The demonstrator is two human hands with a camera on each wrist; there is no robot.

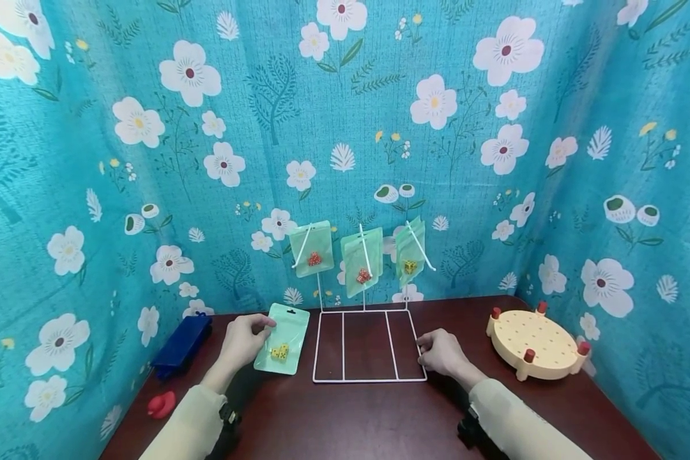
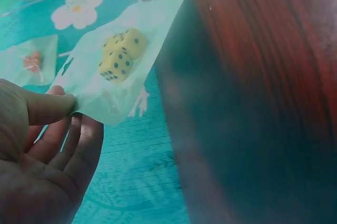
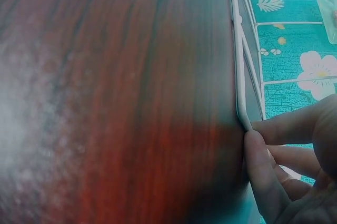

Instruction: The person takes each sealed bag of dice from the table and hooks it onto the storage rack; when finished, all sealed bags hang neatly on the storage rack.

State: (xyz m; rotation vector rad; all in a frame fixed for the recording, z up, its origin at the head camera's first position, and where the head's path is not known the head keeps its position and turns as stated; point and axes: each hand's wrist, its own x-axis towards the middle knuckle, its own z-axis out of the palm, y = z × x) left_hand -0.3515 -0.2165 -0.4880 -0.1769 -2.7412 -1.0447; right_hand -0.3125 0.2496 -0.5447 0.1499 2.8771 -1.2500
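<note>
My left hand (image 1: 245, 342) pinches a pale green zip pouch (image 1: 296, 329) by its upper left edge, thumb on one face and fingers behind. Two yellow dice (image 2: 118, 58) with dark dots show inside it. To the right stands a white wire display rack (image 1: 370, 381), its base flat on the table. My right hand (image 1: 441, 352) pinches the right side wire of that base between thumb and fingertip. From the rack's upper prongs hang green pouches: a left one (image 1: 312, 231) and a middle one (image 1: 352, 252) with red dice, and a right one (image 1: 404, 246) with yellow dice.
On the right of the dark wood table (image 1: 345, 421) sits a round cream pegged stand (image 1: 535, 342) with red-tipped posts. At left lie a blue plastic object (image 1: 182, 344) and a red rubber duck (image 1: 161, 404). A flowered teal curtain (image 1: 345, 140) surrounds the back and sides.
</note>
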